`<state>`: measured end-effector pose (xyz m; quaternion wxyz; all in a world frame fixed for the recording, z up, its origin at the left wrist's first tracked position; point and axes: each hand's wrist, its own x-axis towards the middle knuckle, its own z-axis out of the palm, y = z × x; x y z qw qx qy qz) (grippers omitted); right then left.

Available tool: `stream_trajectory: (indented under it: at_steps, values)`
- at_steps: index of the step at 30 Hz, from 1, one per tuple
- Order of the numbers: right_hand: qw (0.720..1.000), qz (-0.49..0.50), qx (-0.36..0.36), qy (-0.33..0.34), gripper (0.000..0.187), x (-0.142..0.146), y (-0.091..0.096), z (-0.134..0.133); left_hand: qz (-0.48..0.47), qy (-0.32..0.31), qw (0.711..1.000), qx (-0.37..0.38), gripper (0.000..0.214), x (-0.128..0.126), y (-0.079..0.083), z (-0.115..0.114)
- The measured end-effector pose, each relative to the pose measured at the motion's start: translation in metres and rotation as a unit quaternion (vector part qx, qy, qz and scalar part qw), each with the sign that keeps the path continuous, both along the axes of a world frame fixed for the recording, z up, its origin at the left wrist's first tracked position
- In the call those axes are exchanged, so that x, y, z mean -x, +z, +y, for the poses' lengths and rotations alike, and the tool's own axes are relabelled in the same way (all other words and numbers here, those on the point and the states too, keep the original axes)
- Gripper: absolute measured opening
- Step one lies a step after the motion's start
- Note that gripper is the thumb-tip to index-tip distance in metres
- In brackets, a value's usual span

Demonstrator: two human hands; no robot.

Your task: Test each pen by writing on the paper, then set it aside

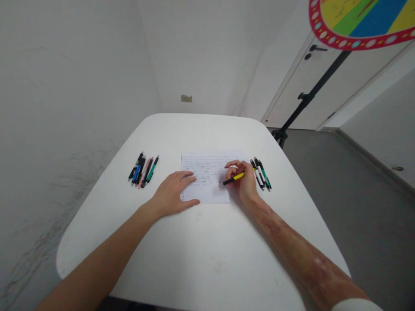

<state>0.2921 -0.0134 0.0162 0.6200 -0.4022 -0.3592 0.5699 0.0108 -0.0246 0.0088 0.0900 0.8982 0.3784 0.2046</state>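
Note:
A white sheet of paper (209, 172) with lines of handwriting lies on the white table (201, 250). My left hand (175, 192) rests open on its left edge, thumb and fingers spread. Over the right part of the sheet, my right hand (243, 179) is closed around a yellow and black pen (238, 176). The pen's black end points left and down, close to the paper; whether it touches cannot be made out. Just right of this hand lies a small group of pens (262, 175), white, black and green, partly hidden by the hand.
Several pens (142, 170) in black, blue, pink and green lie on the table's left side. Past the right table edge stands a black tripod pole (311, 95) carrying a colourful wheel (363, 21). Walls border the table behind and to the left; a door (301, 103) is behind the pole.

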Motion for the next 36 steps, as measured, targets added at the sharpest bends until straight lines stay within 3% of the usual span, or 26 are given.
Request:
stream_trajectory:
  at_steps: [3,6,11,17,23,26,29,36]
  values:
    - [0.996,-0.079,0.019,0.026,0.068,-0.003,-0.006,-0.010,0.000,0.002,1.000,0.001,0.069,0.000,0.001,0.000]
    - [0.994,-0.105,0.026,0.022,0.073,-0.004,-0.010,-0.020,-0.006,0.003,1.000,0.004,0.069,-0.001,0.001,-0.001]
    - [0.993,-0.117,-0.018,-0.004,0.053,-0.003,-0.006,-0.027,-0.006,0.003,1.000,0.005,0.069,-0.001,0.001,-0.001]
    - [0.972,-0.228,-0.048,-0.038,0.019,-0.001,-0.007,-0.023,-0.003,0.003,1.000,0.004,0.070,-0.001,0.000,0.000]
    - [0.976,-0.217,-0.031,0.009,0.030,0.000,-0.006,-0.026,-0.013,0.003,1.000,0.004,0.070,-0.001,-0.001,0.000]
    - [0.977,-0.209,-0.042,0.012,0.009,0.000,-0.004,-0.027,-0.008,0.004,1.000,0.002,0.069,-0.001,-0.001,0.000]
    - [0.973,-0.221,-0.062,0.004,0.017,-0.001,-0.006,-0.027,-0.008,0.002,1.000,0.001,0.068,0.000,-0.001,0.000]
    - [0.953,-0.292,-0.074,-0.033,0.007,0.000,-0.012,-0.023,-0.004,0.001,1.000,-0.002,0.069,0.000,-0.001,0.000]
